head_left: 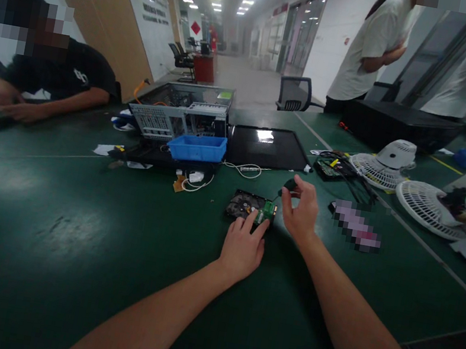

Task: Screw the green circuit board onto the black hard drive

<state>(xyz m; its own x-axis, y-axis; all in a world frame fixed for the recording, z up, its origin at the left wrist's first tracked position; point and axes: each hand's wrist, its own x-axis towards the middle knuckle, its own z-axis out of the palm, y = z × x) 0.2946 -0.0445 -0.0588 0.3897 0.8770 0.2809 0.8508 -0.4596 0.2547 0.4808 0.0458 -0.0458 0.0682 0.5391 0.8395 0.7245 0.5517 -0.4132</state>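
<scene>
The right hand (300, 210) pinches a screwdriver (288, 187) — left fingers (260, 227), slightly apart, touch the drive (249, 206).

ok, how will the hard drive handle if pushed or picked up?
Probably stiff and heavy for its size: the hard drive has a solid, metal-looking body. It lies flat on the green tabletop, so it should slide rather than roll or tip. The exposed circuit board, touched by fingertips of the left hand, is likely the fragile part.

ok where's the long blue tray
In the head view, the blue tray sits left of centre, in front of the open computer case, beside the black screen.
</scene>
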